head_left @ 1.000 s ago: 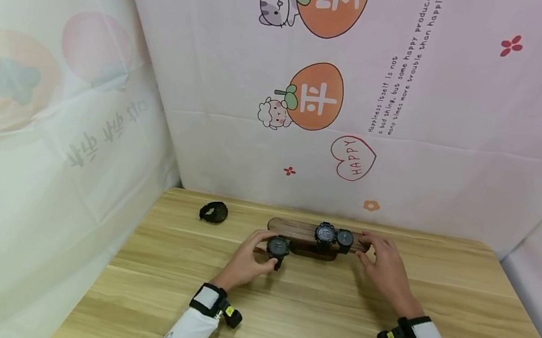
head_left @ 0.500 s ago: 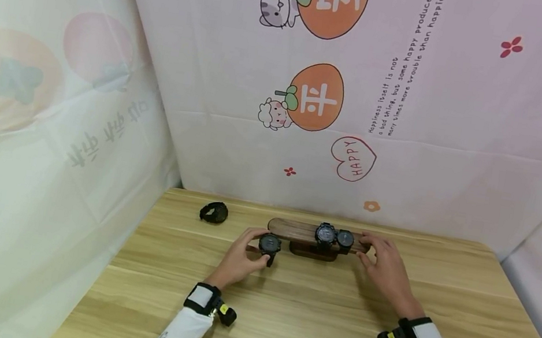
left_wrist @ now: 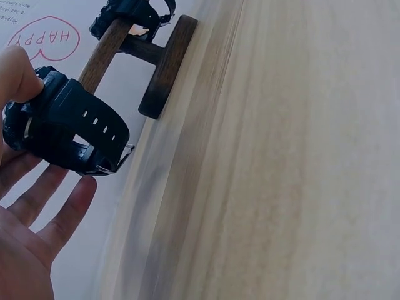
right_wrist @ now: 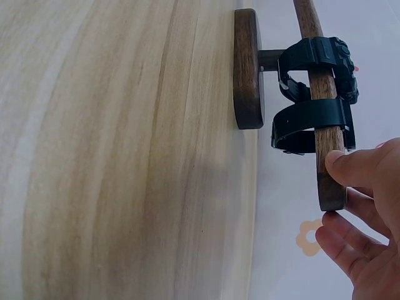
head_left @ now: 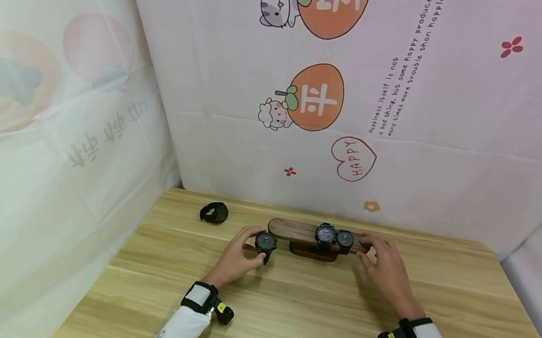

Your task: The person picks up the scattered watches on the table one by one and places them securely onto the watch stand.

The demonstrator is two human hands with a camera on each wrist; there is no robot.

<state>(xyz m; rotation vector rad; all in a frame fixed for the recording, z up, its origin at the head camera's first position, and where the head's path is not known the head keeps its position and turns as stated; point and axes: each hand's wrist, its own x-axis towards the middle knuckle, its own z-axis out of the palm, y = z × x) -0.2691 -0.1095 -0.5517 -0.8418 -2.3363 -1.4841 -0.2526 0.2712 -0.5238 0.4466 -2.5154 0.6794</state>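
Note:
My left hand (head_left: pixel 235 258) pinches a black wristwatch (head_left: pixel 266 242) between thumb and fingers, at the left end of a dark wooden watch stand (head_left: pixel 293 231). In the left wrist view the buckled strap (left_wrist: pixel 94 122) forms a loop in front of the bar's end; whether the bar's tip is inside it, I cannot tell. With thumb and fingers my right hand (head_left: pixel 388 273) grips the right end of the stand's bar (right_wrist: pixel 325 139). Two more black watches, a larger one (head_left: pixel 326 234) and a smaller one (head_left: pixel 345 239), hang side by side round the bar near that hand.
Another black watch (head_left: pixel 214 212) lies on the wooden table (head_left: pixel 300 325) at the far left. The stand's base (right_wrist: pixel 248 69) rests on the tabletop near its back edge. A white printed cloth (head_left: pixel 232 146) hangs just behind the table, with more cloth at both sides.
My left hand has moved left with the watch, from in front of the bar's left part to its left end. The right hand and the other watches have stayed put.

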